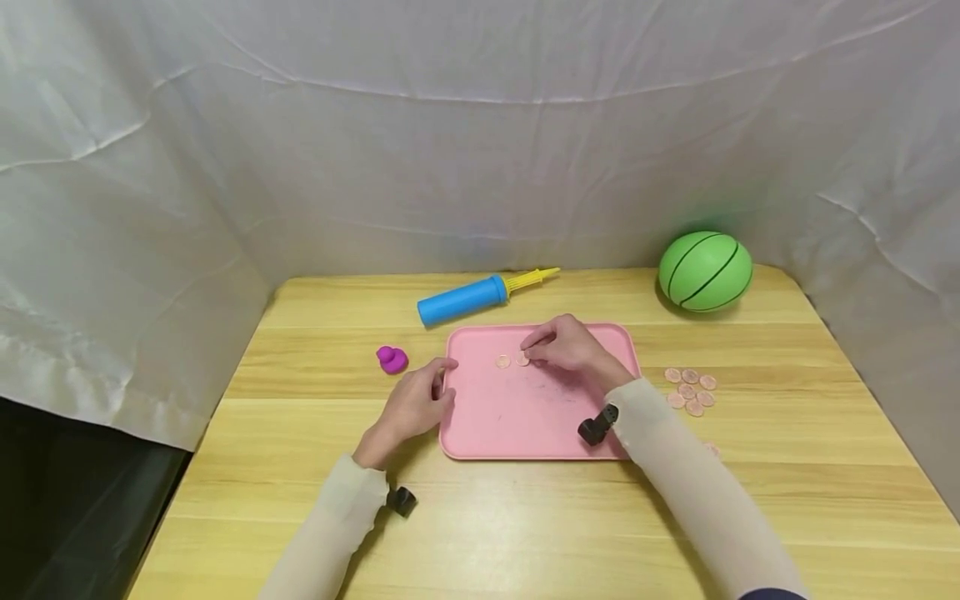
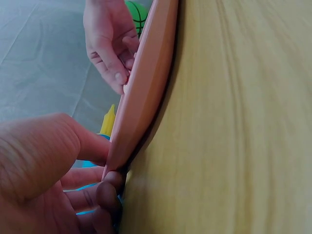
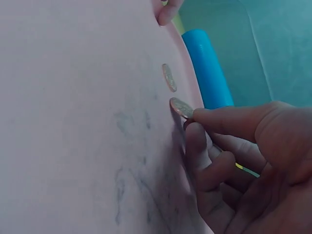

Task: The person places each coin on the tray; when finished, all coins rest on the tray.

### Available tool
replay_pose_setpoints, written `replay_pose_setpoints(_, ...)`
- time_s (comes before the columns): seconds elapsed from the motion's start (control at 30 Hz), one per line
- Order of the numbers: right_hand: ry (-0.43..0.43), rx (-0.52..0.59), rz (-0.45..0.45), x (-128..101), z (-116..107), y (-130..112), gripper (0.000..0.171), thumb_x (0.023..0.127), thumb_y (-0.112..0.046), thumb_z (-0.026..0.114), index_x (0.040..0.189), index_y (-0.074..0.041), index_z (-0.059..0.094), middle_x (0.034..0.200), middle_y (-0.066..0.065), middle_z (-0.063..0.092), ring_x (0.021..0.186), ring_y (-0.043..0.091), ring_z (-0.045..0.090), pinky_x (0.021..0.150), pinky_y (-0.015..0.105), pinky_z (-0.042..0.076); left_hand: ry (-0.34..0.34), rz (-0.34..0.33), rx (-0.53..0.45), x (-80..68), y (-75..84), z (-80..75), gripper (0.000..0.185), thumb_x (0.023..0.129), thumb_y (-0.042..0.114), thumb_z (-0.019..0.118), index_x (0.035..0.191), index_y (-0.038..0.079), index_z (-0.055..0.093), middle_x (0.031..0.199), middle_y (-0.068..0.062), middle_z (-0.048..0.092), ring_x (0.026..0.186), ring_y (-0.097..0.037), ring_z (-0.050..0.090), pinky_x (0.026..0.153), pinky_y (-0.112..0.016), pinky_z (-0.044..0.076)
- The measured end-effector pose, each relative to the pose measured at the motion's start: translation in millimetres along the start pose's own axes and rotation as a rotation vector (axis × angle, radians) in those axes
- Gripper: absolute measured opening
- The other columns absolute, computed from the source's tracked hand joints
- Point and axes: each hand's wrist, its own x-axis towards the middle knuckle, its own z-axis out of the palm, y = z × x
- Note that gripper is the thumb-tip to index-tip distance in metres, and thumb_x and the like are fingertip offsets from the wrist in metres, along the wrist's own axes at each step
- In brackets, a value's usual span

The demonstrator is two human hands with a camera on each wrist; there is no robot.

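Head view: a light wooden table (image 1: 525,517) w/ white cloth hung behind and at both sides. A pink tray (image 1: 525,417) lies flat near the middle of the table.

Right hand (image 1: 566,346) reaches over the far part of the tray. Thumb and forefinger pinch a small round coin (image 1: 522,358), held down at the tray surface; other fingers are curled under. In the right wrist view the coin (image 3: 181,107) sits edge-on at the fingertips, touching or almost touching the tray (can't tell which). A second coin (image 1: 503,362) lies flat on the tray just beside it, to the left, apart from the hand.

Left hand (image 1: 412,408) is at the tray's left edge. Fingers are curled round the rim, thumb on top; left wrist view shows the fingertips tucked against the tray's edge (image 2: 141,97).

A loose cluster of more coins (image 1: 691,390) lies on the table right of the tray, near it but not touching.

Behind the tray: a blue pump (image 1: 465,300) w/ a yellow nozzle, lying on its side. A green ball (image 1: 705,271) w/ black lines sits at the far right corner. A small purple toy (image 1: 392,359) (shape unclear) stands left of the tray, near the left hand.

Both arms wear pale sleeves, w/ a small black camera strapped at each wrist.
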Motion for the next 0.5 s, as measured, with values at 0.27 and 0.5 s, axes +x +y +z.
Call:
replay_pose_setpoints(0.27, 0.045, -0.062, -0.011, -3.7, -5.0, -2.4, 0.02, 0.098, -0.014, 0.08, 0.116, -0.005, 0.085, 0.111, 0.013, 0.083, 0.091, 0.015, 0.068, 0.077, 0.024, 0.053, -0.007, -0.007, -0.005, 0.5, 1.6, 0.3, 0.048, 0.1, 0.022, 0.072, 0.147, 0.014, 0.064, 0.074, 0.006, 0.055, 0.063, -0.009, 0.048, 0.055, -0.023, 0.036)
replay_pose_setpoints(0.5, 0.035, -0.087, -0.051, -6.7, -5.1, -0.5, 0.023, 0.1, -0.015, 0.078, 0.12, -0.006, 0.084, 0.118, 0.013, 0.083, 0.095, 0.017, 0.066, 0.08, 0.026, 0.051, -0.006, -0.004, -0.006, 0.3, -0.4, 0.9, 0.047, 0.1, 0.021, 0.072, 0.147, 0.016, 0.064, 0.073, 0.006, 0.055, 0.062, -0.009, 0.048, 0.055, -0.023, 0.036)
